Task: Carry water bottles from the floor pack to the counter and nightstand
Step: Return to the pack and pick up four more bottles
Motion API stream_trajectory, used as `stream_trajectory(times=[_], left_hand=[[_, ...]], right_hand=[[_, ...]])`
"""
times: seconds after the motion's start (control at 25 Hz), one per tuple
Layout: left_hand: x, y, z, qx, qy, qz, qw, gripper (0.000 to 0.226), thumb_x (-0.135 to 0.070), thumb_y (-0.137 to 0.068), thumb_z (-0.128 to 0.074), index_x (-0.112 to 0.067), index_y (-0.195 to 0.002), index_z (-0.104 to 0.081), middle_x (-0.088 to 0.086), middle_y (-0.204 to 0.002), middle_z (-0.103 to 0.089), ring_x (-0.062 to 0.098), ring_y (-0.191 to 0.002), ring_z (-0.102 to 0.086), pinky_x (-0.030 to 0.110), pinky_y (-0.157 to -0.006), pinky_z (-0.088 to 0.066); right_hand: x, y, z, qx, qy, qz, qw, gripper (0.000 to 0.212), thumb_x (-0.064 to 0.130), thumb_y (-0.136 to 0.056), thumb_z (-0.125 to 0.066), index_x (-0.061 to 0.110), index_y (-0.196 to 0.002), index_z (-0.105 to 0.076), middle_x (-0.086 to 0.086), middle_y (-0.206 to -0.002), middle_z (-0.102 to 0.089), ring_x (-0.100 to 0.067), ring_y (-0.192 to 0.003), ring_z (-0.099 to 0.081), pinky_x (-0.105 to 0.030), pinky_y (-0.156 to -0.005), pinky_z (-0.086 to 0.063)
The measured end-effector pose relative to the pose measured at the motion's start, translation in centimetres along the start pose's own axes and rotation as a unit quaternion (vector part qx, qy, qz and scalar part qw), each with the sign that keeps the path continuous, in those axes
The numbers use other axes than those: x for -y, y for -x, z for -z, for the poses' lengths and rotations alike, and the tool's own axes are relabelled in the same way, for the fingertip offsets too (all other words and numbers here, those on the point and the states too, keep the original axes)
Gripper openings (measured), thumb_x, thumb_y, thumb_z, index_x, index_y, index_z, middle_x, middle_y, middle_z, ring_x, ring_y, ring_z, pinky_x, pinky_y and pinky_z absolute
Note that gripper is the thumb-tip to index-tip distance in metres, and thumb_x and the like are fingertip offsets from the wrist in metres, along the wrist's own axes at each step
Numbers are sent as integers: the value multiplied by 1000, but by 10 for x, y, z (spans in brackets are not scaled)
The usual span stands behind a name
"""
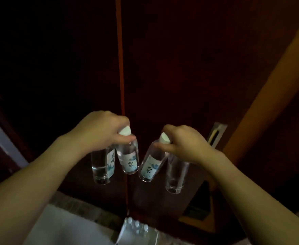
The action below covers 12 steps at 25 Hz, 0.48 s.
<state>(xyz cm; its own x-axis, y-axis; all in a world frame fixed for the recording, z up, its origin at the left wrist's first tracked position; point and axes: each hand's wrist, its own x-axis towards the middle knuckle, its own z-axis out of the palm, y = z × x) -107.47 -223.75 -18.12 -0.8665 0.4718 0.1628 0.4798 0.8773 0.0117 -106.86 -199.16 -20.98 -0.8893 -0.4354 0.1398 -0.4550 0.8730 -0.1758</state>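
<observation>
While both arms reach forward, the left hand (101, 129) grips two water bottles by their necks: an outer bottle (102, 165) and an inner bottle (128, 157), both hanging below the knuckles. The right hand (184, 142) likewise clasps two, a tilted bottle (151, 165) and an unlabelled-looking bottle (176, 174). The inner pair nearly touch at their bases. The floor pack (136, 230) lies below, between the forearms. A dark wooden door (171, 68) stands close ahead; its frame (269, 96) bounds the right.
</observation>
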Motion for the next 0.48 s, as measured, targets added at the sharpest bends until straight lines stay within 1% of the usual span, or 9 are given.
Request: stream_trajectory(times=[0.12, 0.2, 0.24, 0.32, 0.36, 0.48], left_hand=[[-18, -17, 151, -90, 12, -42, 995, 34, -63, -80, -58, -29, -78, -59, -8, -66, -60, 6, -59, -57, 26, -53, -41], [-34, -24, 231, -146, 16, -81, 986, 33, -61, -78, -61, -28, -77, -61, -8, -64, -59, 7, -58, -56, 28, -51, -40], [-43, -27, 265, -166, 29, -97, 981, 32, -59, -78, -63, -27, -76, -62, -8, -64, -59, 8, -58, -56, 29, -52, -40], [-61, -34, 319, -184, 59, -125, 973, 30, -56, -77, -67, -27, -75, -63, -7, -65, -61, 11, -59, -59, 32, -53, -46], [-67, -39, 337, -187, 75, -138, 970, 30, -56, -77, -68, -27, -74, -63, -6, -66, -62, 13, -60, -60, 34, -55, -48], [-90, -59, 367, -188, 107, -176, 960, 30, -53, -76, -71, -24, -74, -66, -3, -68, -66, 16, -63, -63, 38, -59, -53]], right_hand=[[34, 2, 147, -85, 23, 0, 996, 39, 61, -86, -57, 27, -74, -41, 7, -61, -49, -9, -53, -46, -27, -48, -28], [54, 10, 227, -140, 26, -14, 990, 40, 61, -83, -60, 29, -70, -40, 7, -61, -48, -10, -52, -44, -30, -47, -29], [62, 14, 261, -160, 17, -20, 987, 39, 62, -82, -61, 29, -70, -43, 6, -62, -50, -12, -53, -46, -33, -47, -33], [75, 24, 322, -192, 15, -44, 980, 40, 61, -81, -62, 22, -75, -55, 3, -66, -57, -17, -58, -53, -36, -52, -40], [78, 30, 345, -201, 24, -59, 978, 43, 60, -81, -63, 18, -78, -60, 1, -67, -59, -19, -60, -55, -35, -53, -41], [81, 58, 399, -228, 38, -98, 968, 43, 57, -82, -66, 14, -80, -65, -5, -70, -67, -23, -64, -63, -37, -57, -47]])
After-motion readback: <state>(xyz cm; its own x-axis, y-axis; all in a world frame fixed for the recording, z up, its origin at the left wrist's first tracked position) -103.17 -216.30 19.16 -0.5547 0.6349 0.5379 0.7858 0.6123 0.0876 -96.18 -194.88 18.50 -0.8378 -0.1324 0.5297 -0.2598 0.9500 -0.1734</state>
